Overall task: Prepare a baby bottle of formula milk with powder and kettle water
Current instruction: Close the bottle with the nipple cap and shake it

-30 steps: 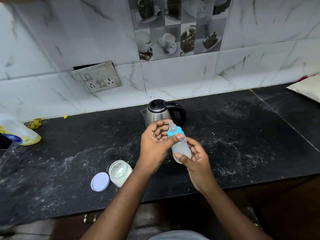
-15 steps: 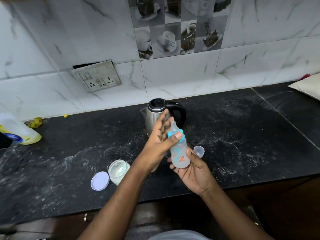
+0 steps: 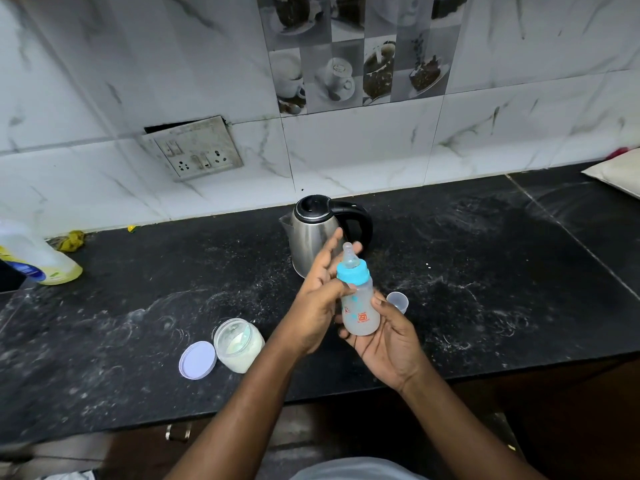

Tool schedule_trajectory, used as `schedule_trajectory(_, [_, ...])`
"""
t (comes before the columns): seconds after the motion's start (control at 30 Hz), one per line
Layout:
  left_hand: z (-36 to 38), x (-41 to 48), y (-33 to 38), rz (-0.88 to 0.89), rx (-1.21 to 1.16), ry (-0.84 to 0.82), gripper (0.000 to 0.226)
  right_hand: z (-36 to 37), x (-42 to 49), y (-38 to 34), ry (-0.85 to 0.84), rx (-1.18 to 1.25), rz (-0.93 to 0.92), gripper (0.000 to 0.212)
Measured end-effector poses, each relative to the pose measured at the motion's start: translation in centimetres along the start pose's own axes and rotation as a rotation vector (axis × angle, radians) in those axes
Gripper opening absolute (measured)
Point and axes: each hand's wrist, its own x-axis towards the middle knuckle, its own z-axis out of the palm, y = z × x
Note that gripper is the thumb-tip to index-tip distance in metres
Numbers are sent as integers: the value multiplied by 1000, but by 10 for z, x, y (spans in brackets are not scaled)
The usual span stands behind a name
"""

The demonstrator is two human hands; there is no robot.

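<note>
Nearest, the right hand cups the baby bottle upright above the counter; the left hand lies beside its blue collar, fingers spread. Left sit the open powder jar and lid. Behind stands the kettle.

A home kitchen: tiled wall, black stone counter, electric kettle.

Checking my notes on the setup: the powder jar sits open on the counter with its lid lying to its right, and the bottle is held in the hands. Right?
Not quite. In the head view the lid lies to the left of the open powder jar, touching it. The rest holds: the bottle is in the hands, above the counter.
</note>
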Motion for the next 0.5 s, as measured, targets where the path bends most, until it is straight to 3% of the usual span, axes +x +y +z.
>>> schedule_trajectory(0.23, [16, -4, 5, -57, 148, 107, 60, 1, 2, -2, -20, -94, -42, 47])
schedule_trajectory(0.37, [10, -1, 5, -67, 153, 71, 16, -2, 3, 1, 22, -32, 31, 39])
schedule_trajectory(0.5, [2, 3, 5, -88, 161, -24, 25, -2, 4, 4, 81, 21, 139, 52])
